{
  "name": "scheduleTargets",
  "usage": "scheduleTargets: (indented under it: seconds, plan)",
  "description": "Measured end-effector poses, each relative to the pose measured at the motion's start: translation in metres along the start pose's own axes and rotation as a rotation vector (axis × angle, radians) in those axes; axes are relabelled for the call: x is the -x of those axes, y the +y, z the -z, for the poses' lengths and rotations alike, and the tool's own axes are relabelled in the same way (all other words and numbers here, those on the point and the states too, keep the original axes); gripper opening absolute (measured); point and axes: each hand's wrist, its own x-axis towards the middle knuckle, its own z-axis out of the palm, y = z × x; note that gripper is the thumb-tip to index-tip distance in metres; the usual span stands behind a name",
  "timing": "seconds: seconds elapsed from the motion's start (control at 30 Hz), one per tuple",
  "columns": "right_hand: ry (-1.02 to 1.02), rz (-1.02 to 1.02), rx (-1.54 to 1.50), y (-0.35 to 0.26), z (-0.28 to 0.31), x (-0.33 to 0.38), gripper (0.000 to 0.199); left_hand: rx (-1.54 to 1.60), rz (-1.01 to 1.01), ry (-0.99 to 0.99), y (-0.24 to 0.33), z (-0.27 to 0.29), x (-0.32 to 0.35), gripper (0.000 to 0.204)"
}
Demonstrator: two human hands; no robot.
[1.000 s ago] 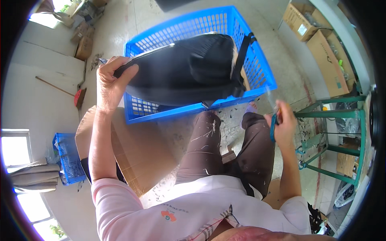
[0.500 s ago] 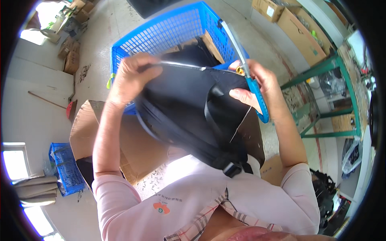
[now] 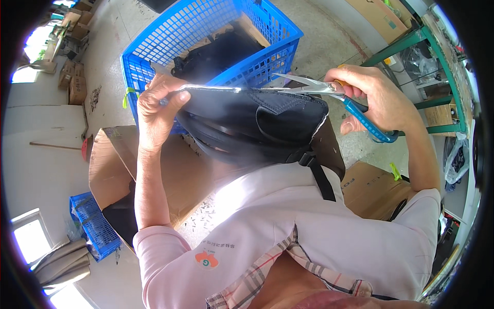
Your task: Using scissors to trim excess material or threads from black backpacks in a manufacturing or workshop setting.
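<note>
Lifted higher over the blue crate [image 3: 154, 56], black bag [image 3: 257, 123] gripped by left hand [image 3: 157, 105]; right hand [image 3: 373, 95] grips scissors [image 3: 329, 90].

Bright daylight glares from windows [image 3: 31, 242] at left (fisheye rim bends, darkens).

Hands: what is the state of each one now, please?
Left hand: closed, gripping the black bag at its edge.
Right hand: closed on the blue-handled scissors.

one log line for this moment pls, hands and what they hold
left hand grips black bag edge | right hand holds scissors, blades open at bag | blue basket behind
</note>
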Motion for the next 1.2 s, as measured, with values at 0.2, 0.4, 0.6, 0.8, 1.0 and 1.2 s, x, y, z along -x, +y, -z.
scheduleTargets:
  seconds: [0.2,0.4,0.6,0.8,1.0,1.2]
  plan:
    - [0.004,0.132,-0.02,-0.002,0.0,-0.003,0.061,-0.012,0.005,0.019,-0.004,0.002,0.003,0.016]
    - [-0.013,0.117,0.012,-0.003,0.003,-0.008,0.053,-0.038,0.03,0.027,-0.002,0.002,0.002,0.016]
    - [-0.1,0.14,0.096,0.0,0.011,-0.008,0.044,-0.068,0.033,0.03,-0.002,0.0,0.001,0.016]
    - [-0.113,0.113,0.172,-0.002,0.016,-0.004,0.046,-0.071,0.053,0.045,0.005,-0.002,0.001,0.015]
    - [0.046,0.017,-0.071,-0.008,0.009,-0.022,0.061,-0.216,-0.013,-0.059,0.019,-0.011,-0.02,0.014]
    - [0.03,-0.076,-0.236,-0.001,-0.011,-0.042,0.054,-0.211,-0.08,-0.081,0.02,-0.022,-0.037,0.015]
